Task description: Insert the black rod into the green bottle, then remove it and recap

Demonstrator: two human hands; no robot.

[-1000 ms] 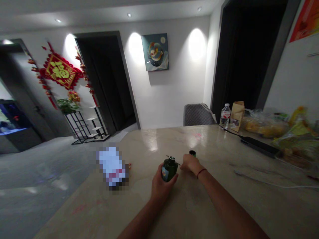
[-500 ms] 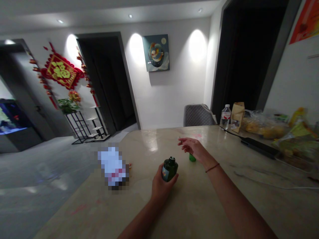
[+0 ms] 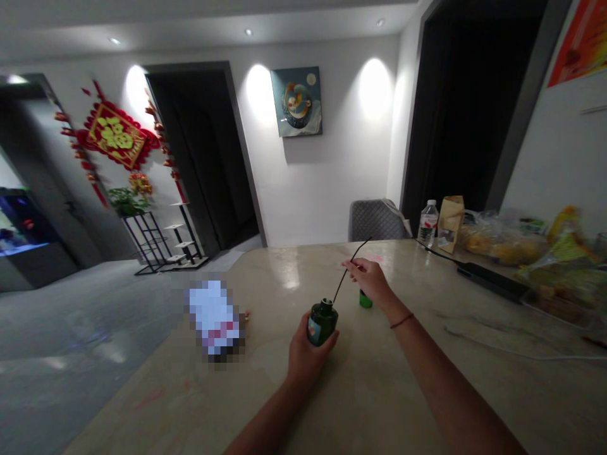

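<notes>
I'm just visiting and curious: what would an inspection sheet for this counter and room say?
Surface: polished beige stone counter, with glossy reflections.
Things in use: dark green bottle with a label, open at the top; thin black rod; small green cap on the counter.
Clutter: pixelated, unreadable object; water bottle; paper bag; plastic food bags.
Hands: left hand grips the bottle; right hand pinches the rod.
Cables: black power strip; white cable.
Surroundings: grey chair, wall painting, red-and-gold hanging.
</notes>
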